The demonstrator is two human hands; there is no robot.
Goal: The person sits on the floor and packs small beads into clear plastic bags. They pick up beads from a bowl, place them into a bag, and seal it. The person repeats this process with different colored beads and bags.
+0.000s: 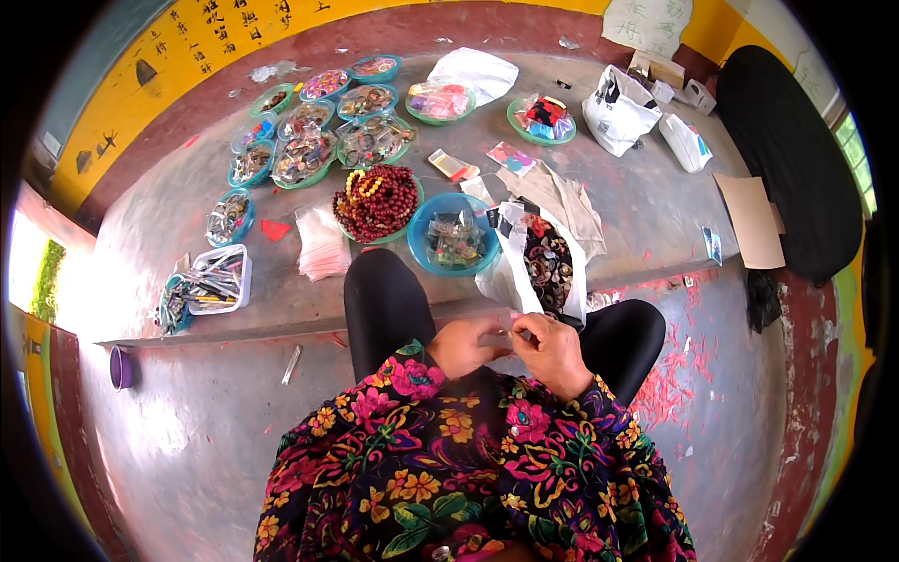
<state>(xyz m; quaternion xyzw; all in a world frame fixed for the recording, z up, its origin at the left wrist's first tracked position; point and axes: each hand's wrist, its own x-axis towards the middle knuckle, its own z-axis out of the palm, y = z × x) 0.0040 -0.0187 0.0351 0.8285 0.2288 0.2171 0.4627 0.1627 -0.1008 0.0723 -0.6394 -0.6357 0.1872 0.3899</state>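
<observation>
My left hand (465,345) and my right hand (552,348) meet close together above my lap, between my knees in black trousers. Their fingertips pinch a small pale item (508,330); it is too small to tell what it is. Just beyond my hands lies an open white plastic bag (515,272) holding dark round pieces. A blue bowl (423,245) with small packets stands beside it, and a green plate heaped with dark red beads (376,201) sits further left.
Several teal bowls (304,155) of small items line the raised concrete platform. A stack of clear bags (322,245), a white tub (221,278), white sacks (618,112), cardboard (754,220) and a black cloth (796,169) lie around. Red scraps (670,379) litter the floor.
</observation>
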